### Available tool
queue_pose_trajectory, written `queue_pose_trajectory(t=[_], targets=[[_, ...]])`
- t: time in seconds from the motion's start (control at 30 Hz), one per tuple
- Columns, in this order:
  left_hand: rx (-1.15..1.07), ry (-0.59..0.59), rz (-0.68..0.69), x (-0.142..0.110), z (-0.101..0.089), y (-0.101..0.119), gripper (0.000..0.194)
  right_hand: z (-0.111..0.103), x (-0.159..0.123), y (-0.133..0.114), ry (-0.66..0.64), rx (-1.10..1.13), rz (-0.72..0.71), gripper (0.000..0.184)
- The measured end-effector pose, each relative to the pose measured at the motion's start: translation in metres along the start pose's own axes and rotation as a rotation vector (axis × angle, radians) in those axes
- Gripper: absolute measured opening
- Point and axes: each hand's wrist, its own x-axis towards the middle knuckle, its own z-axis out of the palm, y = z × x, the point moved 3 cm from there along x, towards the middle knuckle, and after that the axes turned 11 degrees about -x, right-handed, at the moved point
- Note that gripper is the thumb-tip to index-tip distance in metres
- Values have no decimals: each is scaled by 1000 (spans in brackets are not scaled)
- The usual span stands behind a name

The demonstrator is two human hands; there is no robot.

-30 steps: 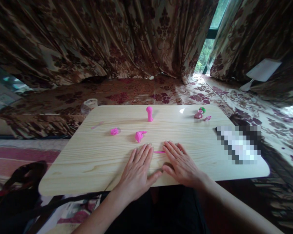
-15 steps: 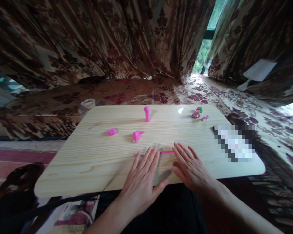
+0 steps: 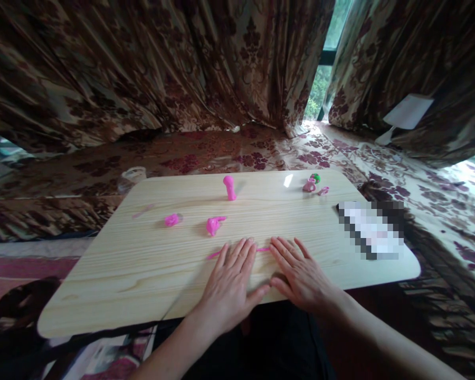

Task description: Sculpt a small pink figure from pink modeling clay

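Observation:
A thin pink strand, apparently modelling clay point(image 3: 263, 249), lies across the near part of the wooden table point(image 3: 142, 274). My left hand point(image 3: 231, 279) is flat, palm down, its fingers over the strand, whose left end sticks out past them. My right hand point(image 3: 296, 274) lies palm down as well, fingertips at the strand's right part. A short stretch shows between the hands; the rest is hidden under the fingers. Beyond them are a pink lump with a thin tail point(image 3: 214, 226), a crumpled pink lump point(image 3: 171, 219) and an upright pink piece with a rounded top point(image 3: 229, 188).
At the far right of the table sit a small green item point(image 3: 315, 178) and small pinkish pieces point(image 3: 309, 184). A blurred-out dark-edged object point(image 3: 370, 230) lies along the right side. A clear container point(image 3: 132, 179) stands behind the left corner, and a white lamp point(image 3: 407, 112) beyond the table.
My hands have come closer together, with less of the strand showing between them. The camera view has shifted slightly, so the table items appear farther left.

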Motion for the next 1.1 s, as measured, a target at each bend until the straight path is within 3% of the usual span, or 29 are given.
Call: queue_pose_trajectory(t=[0.1,0.23,0.43,0.6,0.77,0.87,0.97,1.1], targets=[[5,1,11,0,2,0,75,0,-1,-2,-14,0,-31,63],[5,29,-19,5,4,-3,74,1,4,3,30,-1,47,62],[-8,3,31,-1,3,0,75,1,-4,-2,1,9,-26,62],[-4,49,-22,13,1,-3,70,3,9,7,36,-10,82,62],[-16,0,31,-8,4,6,76,2,-10,-4,17,-16,0,66],[-20,21,10,-8,-1,9,74,2,-9,-2,7,-29,36,64],[-31,41,-12,-1,-16,-2,68,-2,1,10,21,-45,90,59],[-15,154,-165,-13,-43,-46,51,-15,2,20,56,-72,127,55]])
